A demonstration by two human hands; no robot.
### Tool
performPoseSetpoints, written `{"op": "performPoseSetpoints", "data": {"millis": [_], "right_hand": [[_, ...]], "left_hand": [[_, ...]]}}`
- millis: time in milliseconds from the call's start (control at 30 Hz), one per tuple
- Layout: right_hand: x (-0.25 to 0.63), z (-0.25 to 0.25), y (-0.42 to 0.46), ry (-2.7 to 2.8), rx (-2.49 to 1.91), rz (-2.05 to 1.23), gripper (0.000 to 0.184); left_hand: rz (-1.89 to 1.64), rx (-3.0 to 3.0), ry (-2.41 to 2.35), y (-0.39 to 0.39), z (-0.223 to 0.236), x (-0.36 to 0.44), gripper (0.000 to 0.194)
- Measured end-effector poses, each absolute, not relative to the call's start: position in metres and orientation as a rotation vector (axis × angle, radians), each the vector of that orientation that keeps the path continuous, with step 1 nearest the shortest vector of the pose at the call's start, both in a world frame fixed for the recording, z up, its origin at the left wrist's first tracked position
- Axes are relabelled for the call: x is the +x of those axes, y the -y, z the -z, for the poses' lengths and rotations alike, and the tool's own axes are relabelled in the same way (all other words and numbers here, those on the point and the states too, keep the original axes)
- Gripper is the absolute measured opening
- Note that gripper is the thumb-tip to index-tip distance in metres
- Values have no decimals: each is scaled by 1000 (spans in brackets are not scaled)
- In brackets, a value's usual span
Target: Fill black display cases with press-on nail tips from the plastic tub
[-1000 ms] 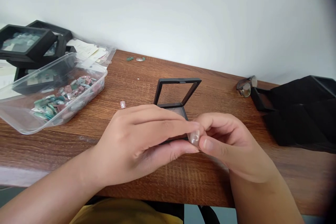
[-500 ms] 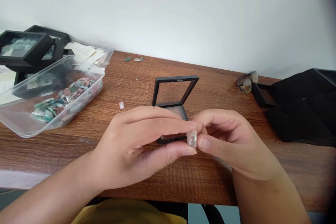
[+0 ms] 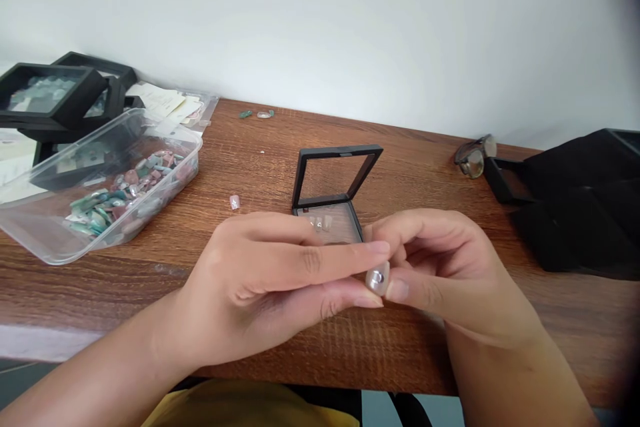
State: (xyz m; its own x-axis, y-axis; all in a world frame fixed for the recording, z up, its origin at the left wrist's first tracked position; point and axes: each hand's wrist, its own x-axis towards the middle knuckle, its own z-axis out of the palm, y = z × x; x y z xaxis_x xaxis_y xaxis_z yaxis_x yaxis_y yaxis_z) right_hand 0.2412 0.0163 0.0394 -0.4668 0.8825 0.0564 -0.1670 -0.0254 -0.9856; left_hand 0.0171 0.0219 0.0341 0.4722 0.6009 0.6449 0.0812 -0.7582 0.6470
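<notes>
My left hand [image 3: 265, 280] pinches a pale, shiny press-on nail [image 3: 378, 278] between thumb and forefinger. At the nail's right edge, the thumb and bent fingers of my right hand [image 3: 445, 267] are closed on it too. Just behind the hands stands a black display frame [image 3: 298, 177], hinged open with its clear-film lid tilted up. Several small pale press-on nails [image 3: 320, 223] lie in its lower half, which my left hand partly covers. A lone pinkish nail with a star mark [image 3: 235, 201] rests on the table to the left.
A clear plastic tub [image 3: 53, 250] of green and pink nails sits at left, before stacked black frames [image 3: 60, 117] and papers [image 3: 165, 101]. A few nails [image 3: 264, 115] lie near the wall. Eyeglasses [image 3: 473, 161] and black frames [image 3: 575, 207] are at right.
Both hands have shifted slightly right and down with the nail, which is turned a little. More of the pale nails inside the display frame now shows.
</notes>
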Motion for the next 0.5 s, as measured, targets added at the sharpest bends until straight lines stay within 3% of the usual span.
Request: {"op": "performPoseSetpoints", "data": {"millis": [500], "right_hand": [[244, -45, -12, 1534, -779, -1705, 12]], "left_hand": [[-1225, 2155, -435, -25, -27, 18, 25]]}}
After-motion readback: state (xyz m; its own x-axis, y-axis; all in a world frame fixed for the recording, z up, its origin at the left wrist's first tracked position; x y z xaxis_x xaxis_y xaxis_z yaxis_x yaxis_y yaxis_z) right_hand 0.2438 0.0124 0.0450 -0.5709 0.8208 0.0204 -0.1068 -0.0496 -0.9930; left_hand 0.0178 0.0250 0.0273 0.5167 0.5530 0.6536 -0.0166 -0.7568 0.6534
